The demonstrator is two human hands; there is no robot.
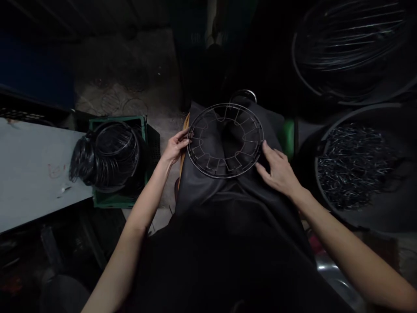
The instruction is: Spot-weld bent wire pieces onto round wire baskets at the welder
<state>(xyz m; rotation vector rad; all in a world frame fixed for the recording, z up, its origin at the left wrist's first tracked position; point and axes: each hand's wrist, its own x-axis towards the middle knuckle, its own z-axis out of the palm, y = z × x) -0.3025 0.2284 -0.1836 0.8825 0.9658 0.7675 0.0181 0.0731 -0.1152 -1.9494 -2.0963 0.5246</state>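
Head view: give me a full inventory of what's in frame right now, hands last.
wire frame: one, dark metal, round, on the cloth at centre
cloth: one, black, draped over the lap
small ring: one, dark metal, just behind the wire frame
green crate: one, green, on the floor left of the lap
wire rings: a bundle, too many to count, black, in the green crate
table: one, grey, far left
tub: one, dark, right
wire pieces: many, shiny, inside the tub
wire hoops: many, dark, piled upper right
left hand: one, bare, pinching the wire frame's left rim
right hand: one, bare, open, fingers at the wire frame's right rim
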